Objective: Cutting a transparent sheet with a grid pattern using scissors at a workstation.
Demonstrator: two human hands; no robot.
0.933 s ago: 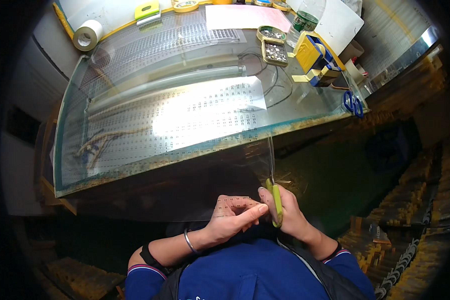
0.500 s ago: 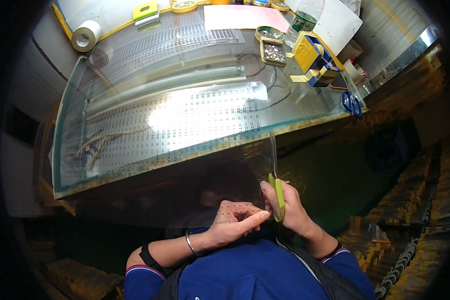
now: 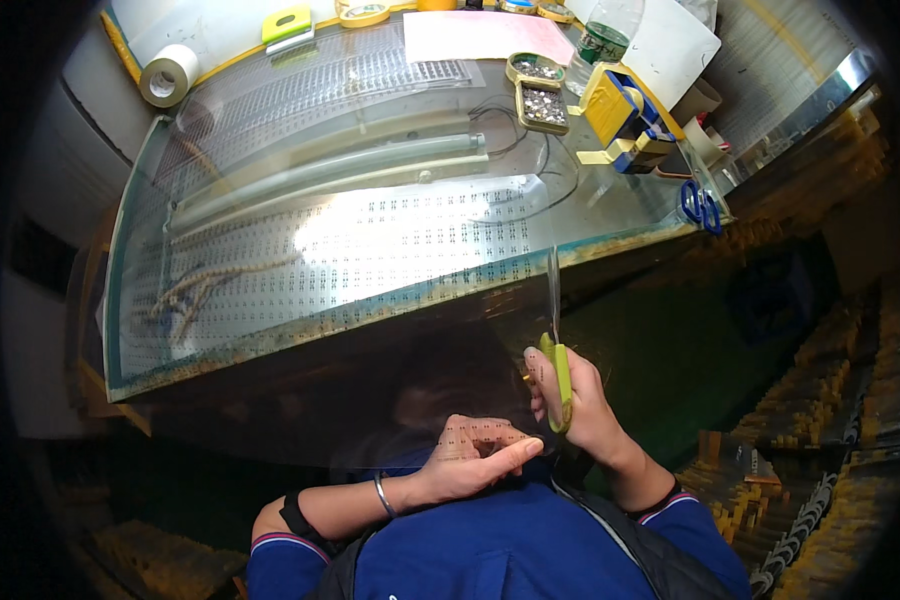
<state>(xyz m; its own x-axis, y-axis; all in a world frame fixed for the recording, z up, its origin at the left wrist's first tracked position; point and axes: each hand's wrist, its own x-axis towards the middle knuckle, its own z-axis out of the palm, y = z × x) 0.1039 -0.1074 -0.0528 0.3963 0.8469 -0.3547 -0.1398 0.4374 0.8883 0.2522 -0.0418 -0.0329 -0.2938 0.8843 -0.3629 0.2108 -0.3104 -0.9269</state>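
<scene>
Gleaming clear sheet (image 3: 420, 240), dark-marked in rows

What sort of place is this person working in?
Probably a small workshop: the right hand grips green scissors, the left hand pinches a clear patterned sheet, and a tape dispenser stands on the glass-topped table.

From out here I see a glass-topped surface (image 3: 615, 207), a clear printed film (image 3: 400, 225) spread on it and overhanging its near edge. Blue-handled scissors (image 3: 710, 208) lie at the near right corner — a tape dispenser (image 3: 604, 108) by the right edge, a pink sheet (image 3: 485, 40) toward the far edge, a white roll (image 3: 181, 68) near the far left corner.
</scene>
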